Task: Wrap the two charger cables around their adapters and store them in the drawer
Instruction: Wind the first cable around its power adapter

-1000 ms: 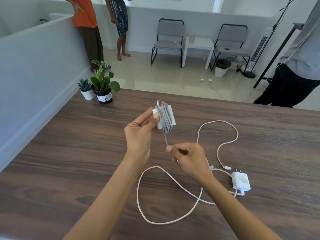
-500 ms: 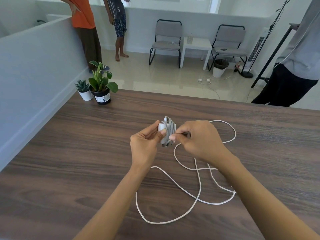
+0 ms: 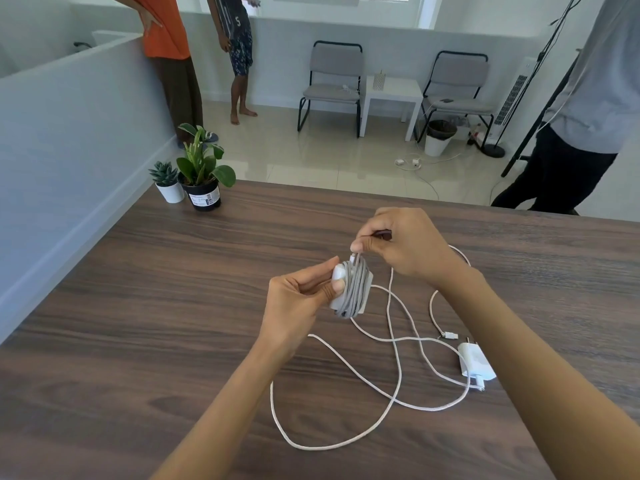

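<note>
The left hand (image 3: 298, 299) grips a white adapter (image 3: 337, 287) above the wooden table (image 3: 156, 306), thumb and fingers pinching its left end. Gray cable coils (image 3: 356, 289) run around it, roughly upright (tilted slightly right). The right hand (image 3: 405, 244) pinches the cable's connector end (image 3: 354, 257) at the top of the coils. A 2nd adapter (image 3: 476, 365) lies flat at the right, prongs pointing away, its white cable (image 3: 346, 441) looping loose across the table.

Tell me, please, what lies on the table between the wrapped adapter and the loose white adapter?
In the head view, only loops of white cable on bare wood-grain table lie between them.
</note>
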Available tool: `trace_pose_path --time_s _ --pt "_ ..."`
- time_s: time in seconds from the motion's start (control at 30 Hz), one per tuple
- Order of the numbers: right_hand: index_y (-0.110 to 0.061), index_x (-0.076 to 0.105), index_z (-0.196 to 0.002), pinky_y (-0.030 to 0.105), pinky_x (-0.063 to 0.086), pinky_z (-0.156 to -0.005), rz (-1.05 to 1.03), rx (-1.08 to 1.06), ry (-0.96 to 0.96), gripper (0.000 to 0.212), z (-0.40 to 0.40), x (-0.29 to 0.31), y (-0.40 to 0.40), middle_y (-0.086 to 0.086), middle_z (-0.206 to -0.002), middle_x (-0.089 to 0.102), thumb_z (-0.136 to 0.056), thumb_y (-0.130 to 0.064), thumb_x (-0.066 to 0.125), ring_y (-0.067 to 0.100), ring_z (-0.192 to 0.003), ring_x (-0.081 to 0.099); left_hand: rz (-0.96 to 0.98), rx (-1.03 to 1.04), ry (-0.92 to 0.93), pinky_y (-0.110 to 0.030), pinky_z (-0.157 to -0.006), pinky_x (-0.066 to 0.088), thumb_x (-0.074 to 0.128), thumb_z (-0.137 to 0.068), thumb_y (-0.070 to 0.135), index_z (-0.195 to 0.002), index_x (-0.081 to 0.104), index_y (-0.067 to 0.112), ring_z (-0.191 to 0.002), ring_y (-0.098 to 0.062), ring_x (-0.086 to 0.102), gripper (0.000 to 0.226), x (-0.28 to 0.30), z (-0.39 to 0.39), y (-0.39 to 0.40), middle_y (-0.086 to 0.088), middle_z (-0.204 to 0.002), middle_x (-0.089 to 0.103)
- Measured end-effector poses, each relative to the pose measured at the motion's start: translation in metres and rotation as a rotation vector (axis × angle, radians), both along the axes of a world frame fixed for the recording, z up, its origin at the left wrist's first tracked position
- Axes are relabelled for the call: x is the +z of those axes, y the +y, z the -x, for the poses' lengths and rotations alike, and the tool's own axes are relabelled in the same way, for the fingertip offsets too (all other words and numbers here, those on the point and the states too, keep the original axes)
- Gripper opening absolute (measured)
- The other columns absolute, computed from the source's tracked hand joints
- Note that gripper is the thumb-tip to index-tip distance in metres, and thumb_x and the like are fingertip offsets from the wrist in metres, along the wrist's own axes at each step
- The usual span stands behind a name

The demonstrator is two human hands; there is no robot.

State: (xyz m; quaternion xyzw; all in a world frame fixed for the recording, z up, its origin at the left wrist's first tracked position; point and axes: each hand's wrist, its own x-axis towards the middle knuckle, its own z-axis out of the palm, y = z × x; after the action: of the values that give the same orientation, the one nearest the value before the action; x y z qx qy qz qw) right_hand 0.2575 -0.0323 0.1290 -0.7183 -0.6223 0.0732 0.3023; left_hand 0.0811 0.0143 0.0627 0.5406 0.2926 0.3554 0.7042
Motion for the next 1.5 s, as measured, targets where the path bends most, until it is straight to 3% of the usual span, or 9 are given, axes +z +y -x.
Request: trace_pose_path --time_s 0.13,0.4,0.53,0.87,1.03,1.17,1.2,1.33,1.5 --pt "-0.031 0.070 -0.069 0.008 0.039 -0.064 -0.006 -0.017 0.284 0.010 -0.003 -0.017 -0.003 -0.016 -0.069 0.065 -0.077 -0.027 0.074 -0.005 -0.063 0.057 0.033 -0.022 -0.015 -0.016 -0.073 0.053 0.067 -0.077 -0.007 -0.113 0.065 0.001 -0.095 -0.010 0.069 0.037 0.000 0.004 0.001 -0.003 -0.101 0.073" --pt "-0.011 0.071 -0.068 0.018 0.043 -0.050 -0.085 -0.224 1.142 0.016 0.017 -0.063 -0.012 0.001 -0.054 0.063 -0.074 -0.026 0.068 0.008 -0.047 0.052 0.119 -0.040 -0.052 -0.028 -0.085 0.055 0.070 -0.066 0.012 -0.110 0.067 0.009 -0.096 -0.013 0.069 0.044 0.001 0.009 0.007 -0.006 -0.102 0.073" --pt "-0.005 0.069 -0.077 0.014 0.039 -0.041 -0.092 -0.254 1.318 0.014 0.033 -0.072 -0.015 0.000 -0.051 0.062 -0.075 -0.019 0.067 0.004 -0.041 0.050 0.129 -0.042 -0.059 -0.027 -0.082 0.056 0.069 -0.067 0.013 -0.108 0.068 0.012 -0.093 -0.012 0.070 0.041 0.002 0.009 0.010 -0.003 -0.099 0.074" --pt "-0.003 0.071 -0.087 0.018 0.047 -0.050 -0.179 -0.251 1.289 0.009 0.047 -0.076 -0.022 0.004 -0.057 0.066 -0.086 -0.004 0.061 0.008 -0.047 0.054 0.191 -0.056 -0.100 -0.028 -0.081 0.057 0.067 -0.071 0.012 -0.115 0.065 0.006 -0.097 -0.016 0.069 0.044 0.002 0.011 0.014 -0.007 -0.106 0.073" --pt "0.001 0.067 -0.108 0.014 0.049 -0.059 -0.155 -0.209 1.158 0.022 0.054 -0.074 -0.025 -0.003 -0.066 0.072 -0.088 0.002 0.058 0.005 -0.059 0.064 0.186 0.004 -0.097 -0.028 -0.081 0.057 0.069 -0.069 0.013 -0.114 0.065 0.005 -0.099 -0.017 0.069 0.046 0.003 0.009 0.017 -0.006 -0.106 0.073" --pt "-0.020 0.070 -0.110 0.054 0.052 -0.077 -0.056 -0.134 0.941 0.031 0.053 -0.077 -0.028 0.016 -0.085 0.073 -0.095 -0.005 0.048 0.050 -0.078 0.059 0.163 0.037 -0.093 -0.030 -0.084 0.057 0.069 -0.070 0.013 -0.116 0.064 0.004 -0.100 -0.015 0.068 0.047 0.003 0.009 0.017 -0.005 -0.107 0.072" --pt "-0.020 0.069 -0.112 0.057 0.049 -0.086 -0.032 -0.116 0.941 0.033 0.053 -0.077 -0.028 0.017 -0.092 0.073 -0.096 -0.005 0.045 0.050 -0.089 0.061 0.156 0.048 -0.091 -0.030 -0.084 0.056 0.069 -0.071 0.012 -0.116 0.064 0.004 -0.100 -0.015 0.068 0.046 0.003 0.009 0.017 -0.005 -0.106 0.072" --pt "-0.015 0.069 -0.104 0.027 0.053 -0.083 -0.002 -0.056 1.089 0.029 0.057 -0.072 -0.031 0.005 -0.098 0.075 -0.098 -0.022 0.042 0.018 -0.094 0.069 0.087 0.080 -0.054 -0.027 -0.084 0.056 0.066 -0.079 0.002 -0.113 0.066 0.007 -0.099 -0.017 0.068 0.034 0.002 0.006 0.015 -0.005 -0.103 0.073" --pt "-0.011 0.069 -0.109 0.031 0.051 -0.083 -0.068 -0.049 1.064 0.036 0.059 -0.080 -0.032 0.009 -0.101 0.073 -0.087 -0.035 0.054 0.023 -0.097 0.068 0.021 0.087 -0.040 -0.021 -0.082 0.055 0.065 -0.082 0.000 -0.119 0.063 0.009 -0.099 -0.013 0.068 0.038 0.000 0.005 0.011 -0.004 -0.105 0.072"
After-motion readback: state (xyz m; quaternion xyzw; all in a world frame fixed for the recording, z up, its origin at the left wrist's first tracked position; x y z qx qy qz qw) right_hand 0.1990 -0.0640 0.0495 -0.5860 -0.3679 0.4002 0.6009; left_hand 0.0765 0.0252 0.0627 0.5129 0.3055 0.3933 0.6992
